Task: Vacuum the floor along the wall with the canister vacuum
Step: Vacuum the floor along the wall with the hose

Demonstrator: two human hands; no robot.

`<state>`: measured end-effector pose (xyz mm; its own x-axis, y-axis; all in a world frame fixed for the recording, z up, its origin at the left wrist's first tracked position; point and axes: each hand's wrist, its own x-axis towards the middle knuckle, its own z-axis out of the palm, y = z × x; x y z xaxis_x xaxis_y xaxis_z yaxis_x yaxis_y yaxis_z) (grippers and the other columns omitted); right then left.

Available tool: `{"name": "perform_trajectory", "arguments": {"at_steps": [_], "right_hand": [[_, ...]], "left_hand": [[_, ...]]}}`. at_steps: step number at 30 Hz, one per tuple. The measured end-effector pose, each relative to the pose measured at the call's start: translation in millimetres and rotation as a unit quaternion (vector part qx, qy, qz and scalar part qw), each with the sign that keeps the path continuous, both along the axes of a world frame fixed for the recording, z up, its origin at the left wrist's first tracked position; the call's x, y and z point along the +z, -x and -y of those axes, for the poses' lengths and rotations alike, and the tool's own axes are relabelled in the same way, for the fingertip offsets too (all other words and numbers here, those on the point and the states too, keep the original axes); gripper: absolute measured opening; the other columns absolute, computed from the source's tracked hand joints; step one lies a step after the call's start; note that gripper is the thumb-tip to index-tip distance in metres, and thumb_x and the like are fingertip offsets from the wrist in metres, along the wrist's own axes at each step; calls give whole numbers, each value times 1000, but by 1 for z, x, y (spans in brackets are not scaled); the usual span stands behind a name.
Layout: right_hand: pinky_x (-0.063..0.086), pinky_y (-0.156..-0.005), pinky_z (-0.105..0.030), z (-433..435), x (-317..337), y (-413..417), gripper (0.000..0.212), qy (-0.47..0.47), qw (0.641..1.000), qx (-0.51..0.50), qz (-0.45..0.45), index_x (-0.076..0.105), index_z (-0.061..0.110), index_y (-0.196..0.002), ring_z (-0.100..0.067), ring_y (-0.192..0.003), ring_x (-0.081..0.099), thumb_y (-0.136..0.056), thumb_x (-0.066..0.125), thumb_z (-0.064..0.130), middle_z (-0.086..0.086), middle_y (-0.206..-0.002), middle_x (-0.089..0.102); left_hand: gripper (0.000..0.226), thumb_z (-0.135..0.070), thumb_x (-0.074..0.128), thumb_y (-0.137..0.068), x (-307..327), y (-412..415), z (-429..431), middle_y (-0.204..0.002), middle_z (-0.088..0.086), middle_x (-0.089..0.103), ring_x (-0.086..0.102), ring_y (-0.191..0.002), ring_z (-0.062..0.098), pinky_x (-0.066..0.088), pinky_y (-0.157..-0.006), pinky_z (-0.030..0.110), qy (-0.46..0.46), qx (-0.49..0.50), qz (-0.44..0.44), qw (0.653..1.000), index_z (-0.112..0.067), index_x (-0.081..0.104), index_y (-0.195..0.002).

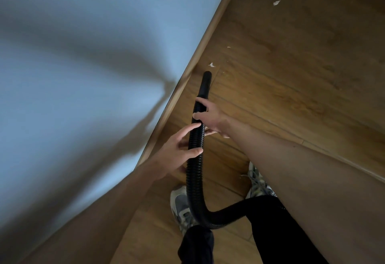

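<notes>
Right hand (210,118) grips a black ribbed vacuum hose (194,159); left hand (179,151) pinches it lower, nozzle (205,84) near a paper scrap (211,64) (beside the baseboard (200,49)).

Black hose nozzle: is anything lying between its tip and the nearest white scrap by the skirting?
Nothing visible: only bare wooden floor separates the black hose nozzle from the small white paper scrap just beyond its tip.

Two grey lace-up sneakers (180,205) stood at the bottom edge of the view, apart from each other. Black trouser legs (268,211) covered them from above.
</notes>
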<state>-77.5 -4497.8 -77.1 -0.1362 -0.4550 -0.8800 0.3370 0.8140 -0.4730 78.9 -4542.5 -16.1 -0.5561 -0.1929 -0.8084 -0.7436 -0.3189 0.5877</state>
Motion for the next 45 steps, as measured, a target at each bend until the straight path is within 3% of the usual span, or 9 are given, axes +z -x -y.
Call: {"name": "perform_trajectory", "arguments": {"at_steps": [5,10,14,18,25,29,34,39,45], "right_hand": [[57,-53,-26,10,-9,2,66,5,1000,-2,3,35,39,-147,-22,-96,64,-93,58,8,-7,-130,51],[58,-57,-29,4,-15,14,63,7,1000,-8,-7,39,40,-144,-21,-97,63,-92,58,9,-5,-129,51],[61,-64,-33,-13,-16,29,61,2,999,-37,-16,39,39,-144,-20,-97,64,-94,58,10,-3,-125,51],[62,-71,-39,-41,-17,34,59,-14,997,-73,-28,38,40,-144,-23,-99,65,-95,59,14,-3,-123,54],[62,-67,-36,-60,-22,17,62,-24,993,-116,-16,36,41,-146,-25,-98,67,-95,62,16,-8,-126,56],[62,-73,-42,-37,-23,8,64,-16,996,-85,-14,35,41,-146,-25,-99,65,-93,61,15,-6,-127,53],[61,-66,-33,-13,-19,1,65,10,1000,-29,4,34,38,-148,-22,-99,61,-94,56,9,-7,-127,49],[61,-78,-46,-19,-23,3,64,-3,999,-38,-28,36,43,-145,-25,-103,60,-93,58,13,-5,-128,50],[62,-74,-43,-22,-25,33,63,-16,997,-63,-38,36,41,-145,-23,-98,63,-94,57,10,-3,-123,51]], "left_hand": [[69,-6,68,-91,-9,-1,7,-121,-7,61,62,-102,-2,56,-68,18,8,-5,5,1000,-42,41,-144],[68,-12,69,-92,-17,10,5,-132,-16,55,56,-108,-13,53,-81,14,28,-40,-3,999,-43,39,-144],[69,-15,70,-92,-23,28,-1,-141,-15,49,53,-117,-8,49,-89,12,16,-70,-15,997,-43,38,-146],[69,-29,72,-89,-26,39,-7,-153,-15,37,35,-137,7,35,-114,43,2,-130,4,992,-53,36,-142],[66,-24,70,-91,-22,32,-17,-135,-27,42,41,-126,-1,38,-102,28,-6,-147,4,989,-46,37,-144],[69,-18,71,-90,-23,14,-12,-137,-18,50,50,-125,0,48,-106,39,11,-88,7,996,-43,37,-145],[71,-13,71,-90,-25,-5,-11,-135,-7,55,57,-118,3,56,-82,21,20,-23,4,1000,-44,38,-144],[70,-16,70,-90,-29,5,-12,-141,-15,49,50,-127,2,51,-101,35,30,-58,4,998,-47,36,-143],[70,-26,70,-90,-32,35,-8,-149,-15,41,41,-136,9,40,-111,45,34,-97,4,995,-53,32,-143]]}}
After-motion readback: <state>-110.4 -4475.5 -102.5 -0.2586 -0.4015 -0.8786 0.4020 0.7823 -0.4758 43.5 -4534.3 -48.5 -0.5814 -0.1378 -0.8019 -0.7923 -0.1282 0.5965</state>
